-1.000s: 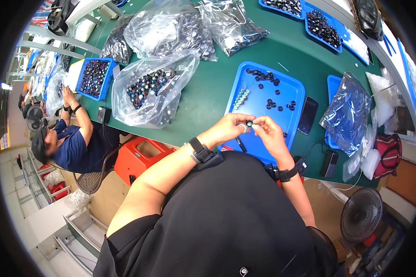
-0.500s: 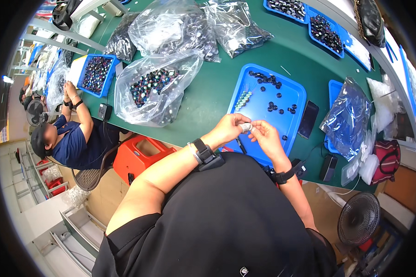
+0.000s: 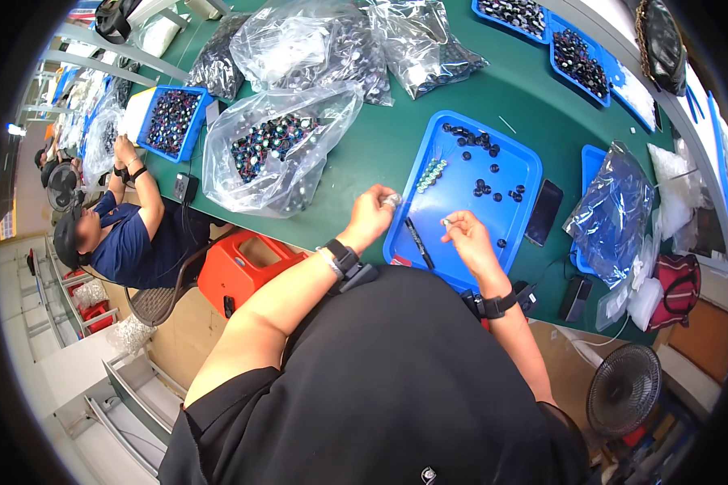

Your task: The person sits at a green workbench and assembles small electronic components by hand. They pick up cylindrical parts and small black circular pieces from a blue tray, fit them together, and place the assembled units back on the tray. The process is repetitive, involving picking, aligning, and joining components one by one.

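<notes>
Drawn apart since half a second ago, when they met over the near part of the blue tray [image 3: 462, 212], the worker's two hands now hold separate positions, the left having shifted away to the tray's left rim. At that rim the left hand [image 3: 372, 213] hovers with fingers bunched; a whitish thing [image 3: 393, 200] shows at the tips, though whether the grip pinches it or it wraps a finger cannot be told. The right hand [image 3: 470, 238] hangs over the tray's near half, well inside the rim, its grip pinching a small pale piece [image 3: 446, 222] between thumb and forefinger. Between the hands, a dark pen [image 3: 419, 242] slants inside the tray, near its left rim. Dark round pieces [image 3: 482, 189] lie in loose groups toward the far and right sides, while a row of pale green pieces [image 3: 432, 175] with fine wires runs just inside the left rim; blue tray floor shows between the row and the groups. A phone [image 3: 544, 212] lies just beyond the right rim. Leftward, a band of green tabletop [image 3: 362, 158] separates the tray from an open clear bag [image 3: 280, 151] of small parts, whose near side reaches close to the tabletop's front edge. Both forearms cross that edge.
</notes>
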The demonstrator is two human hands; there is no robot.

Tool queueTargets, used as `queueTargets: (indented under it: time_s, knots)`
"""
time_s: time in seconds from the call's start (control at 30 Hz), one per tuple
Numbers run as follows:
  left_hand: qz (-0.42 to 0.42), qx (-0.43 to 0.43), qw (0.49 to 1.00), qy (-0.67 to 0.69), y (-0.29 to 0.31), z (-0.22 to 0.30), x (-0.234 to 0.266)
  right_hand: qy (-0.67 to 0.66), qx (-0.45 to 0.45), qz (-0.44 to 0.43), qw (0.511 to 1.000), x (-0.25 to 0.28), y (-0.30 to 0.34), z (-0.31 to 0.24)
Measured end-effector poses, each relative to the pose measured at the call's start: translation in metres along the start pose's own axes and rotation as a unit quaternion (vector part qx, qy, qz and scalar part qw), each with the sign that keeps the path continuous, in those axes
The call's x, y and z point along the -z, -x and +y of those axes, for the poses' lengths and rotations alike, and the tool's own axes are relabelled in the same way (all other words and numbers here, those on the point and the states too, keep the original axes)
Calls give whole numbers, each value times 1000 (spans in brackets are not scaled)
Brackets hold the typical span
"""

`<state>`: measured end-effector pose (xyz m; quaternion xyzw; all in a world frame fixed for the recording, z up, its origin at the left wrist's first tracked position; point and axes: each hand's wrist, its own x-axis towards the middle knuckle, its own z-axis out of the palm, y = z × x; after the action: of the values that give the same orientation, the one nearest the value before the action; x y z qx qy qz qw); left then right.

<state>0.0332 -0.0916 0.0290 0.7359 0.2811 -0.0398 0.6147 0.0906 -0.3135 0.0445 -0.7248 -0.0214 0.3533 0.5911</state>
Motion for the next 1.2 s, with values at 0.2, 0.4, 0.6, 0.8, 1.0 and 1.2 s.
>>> queueTargets:
  time_s: [0.2, 0.4, 0.6, 0.8, 1.0, 1.2]
  knots:
    - [-4, 98, 983, 156, -6, -11, 34, 153, -49, 17, 987, -6, -18, 65]
    - [29, 38, 996, 78, 10, -3, 47, 106, -65, 31, 992, 3, -25, 72]
    - [282, -305, 898, -148, 17, 70, 113, 74, -30, 158, 984, 28, -5, 64]
    - [414, -269, 781, -382, -2, 61, 183, 391, -41, 193, 899, 61, 30, 45]
    - [174, -368, 869, -281, 9, 78, 84, 534, -8, 162, 830, 57, 26, 74]
    - [-223, -77, 972, 20, 26, 63, -12, 284, 23, 153, 946, 30, 28, 7]
